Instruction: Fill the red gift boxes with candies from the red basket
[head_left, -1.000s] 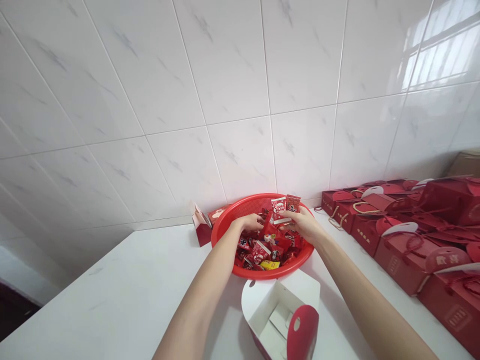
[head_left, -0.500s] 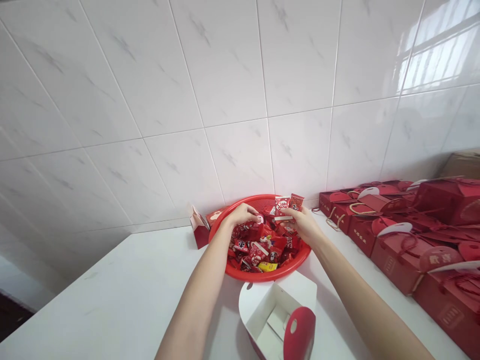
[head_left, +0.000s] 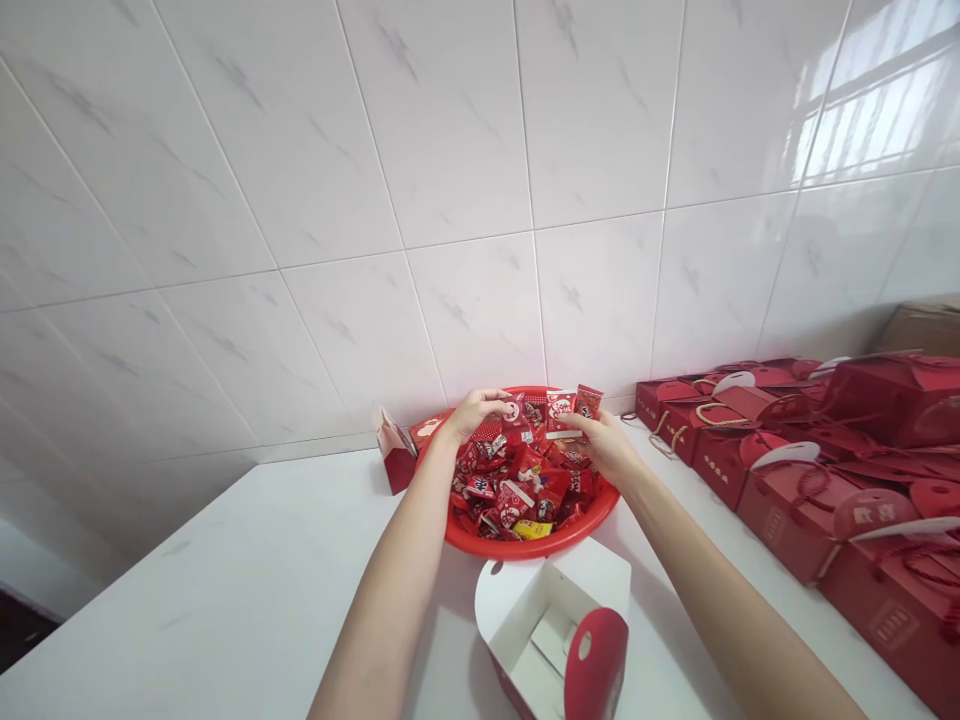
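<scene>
A red plastic basket [head_left: 517, 548] full of wrapped candies stands against the tiled wall. Over its back left part, my left hand [head_left: 478, 412] pinches a red candy packet [head_left: 516, 412] between thumb and fingers. My right hand [head_left: 606, 446], at the basket's right side, grips red and white candy packets [head_left: 561, 408] that stick up above its fingers. One yellow packet [head_left: 533, 530] lies among the red ones near the front rim. In front of the basket is an open box [head_left: 510, 610], white inside with a red flap.
Rows of closed red gift boxes [head_left: 795, 500] with rope handles fill the right side of the white table [head_left: 247, 590]. A small red carton [head_left: 395, 452] stands left of the basket. Behind the gift boxes, a brown cardboard box [head_left: 921, 328] is partly visible.
My left hand has risen slightly and a red packet now shows in its fingers. My right hand still holds its packets, almost in the same place.
</scene>
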